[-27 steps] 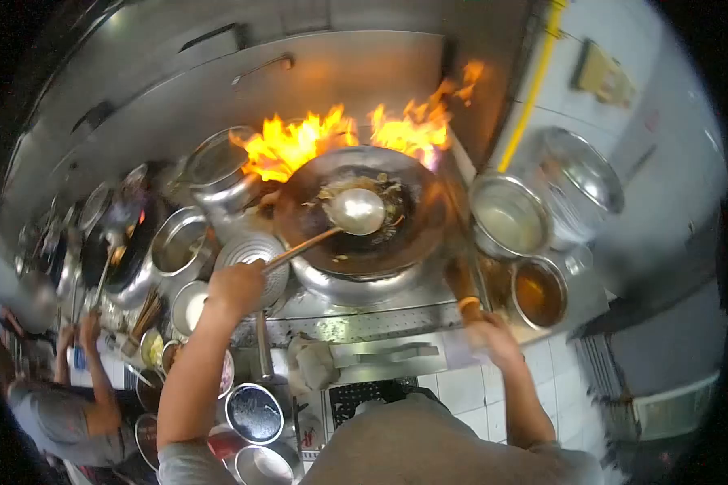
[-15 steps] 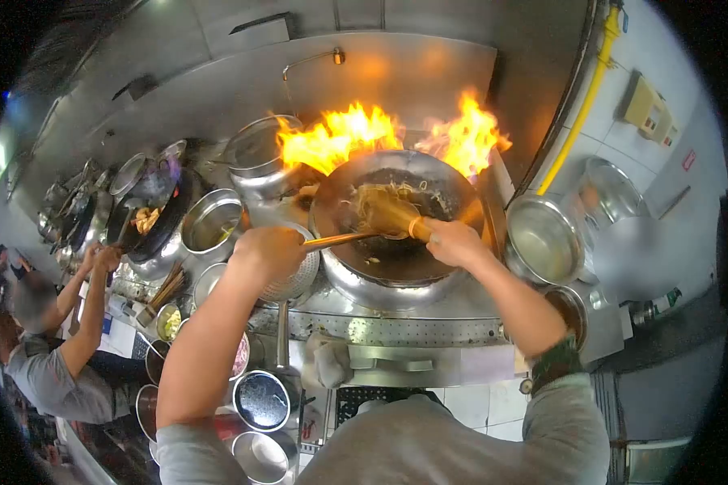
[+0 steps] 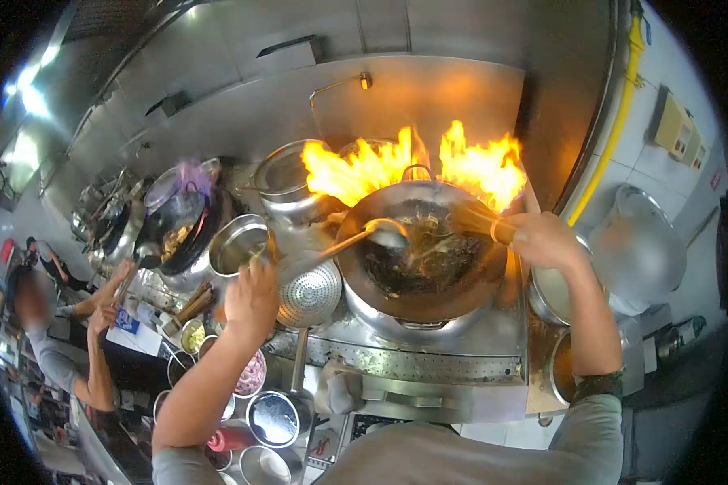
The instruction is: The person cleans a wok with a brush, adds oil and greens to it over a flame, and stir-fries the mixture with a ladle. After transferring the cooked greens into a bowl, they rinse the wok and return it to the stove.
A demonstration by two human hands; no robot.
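While flames (image 3: 412, 166) stand up behind its far rim, the wok (image 3: 429, 267) sits on the burner just right of centre frame, between the two hands.

Position of the left hand (image 3: 252, 297): lower left of the wok, closed round the end of the long handle of a ladle (image 3: 387, 233). The handle runs up and right over the wok's near-left rim. The ladle's bowl lies inside the wok, over dark food.

Position of the right hand (image 3: 546, 240): at the wok's right rim, clenched on a brown, stick-like tool (image 3: 479, 223) whose far end points left into the wok. This tool is blurred, so its kind is not clear.

Both hands are well apart.

Surroundings:
- A perforated strainer (image 3: 309, 293) lies just beside the wok on its left, under the ladle handle.
- A steel pot (image 3: 287, 174) stands up and left of the wok.
- A steel bowl (image 3: 239, 242) sits left of the strainer.
- A second wok (image 3: 178, 222) is further left, with another person (image 3: 57, 356) at the left edge, arms raised toward it.
- A yellow pipe (image 3: 615, 121) runs up the wall, upper right.
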